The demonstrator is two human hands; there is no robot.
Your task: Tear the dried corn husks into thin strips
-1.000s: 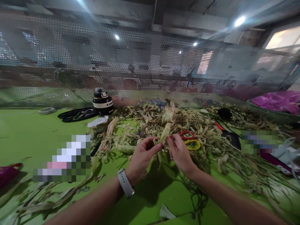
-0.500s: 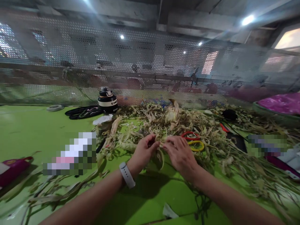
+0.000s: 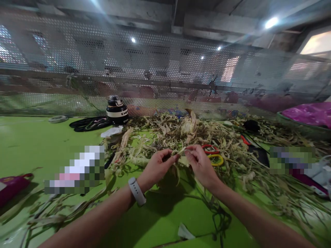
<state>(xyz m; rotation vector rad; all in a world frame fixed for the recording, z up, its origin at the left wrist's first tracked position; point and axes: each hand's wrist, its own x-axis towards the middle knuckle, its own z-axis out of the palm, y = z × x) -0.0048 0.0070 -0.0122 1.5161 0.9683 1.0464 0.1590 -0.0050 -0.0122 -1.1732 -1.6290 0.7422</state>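
A pale dried leaf strip (image 3: 182,151) spans the gap between my two hands above the green table. My left hand (image 3: 156,169), with a white watch band at the wrist, pinches one end between thumb and fingers. At the other end, my right hand (image 3: 203,167) has its thumb and fingertips closed on the same strip. More dried leaf hangs below the fingers. Beyond the hands spreads a heap of dried leaves and husks (image 3: 165,129). A red loop (image 3: 210,149) and a yellow loop (image 3: 216,160), like scissor handles, lie just past my right hand.
A black bottle (image 3: 117,112) stands at the back left, beside black straps (image 3: 89,124) and crumpled white paper (image 3: 112,131). Magenta plastic in a green basin (image 3: 287,122) sits far right. A perforated screen (image 3: 160,72) closes off the back. Stems (image 3: 287,199) cover the right side.
My right hand has turned and drawn its fingers from a flatter spread into a pinch on the strip. The left hand stays nearly in place, still pinching.
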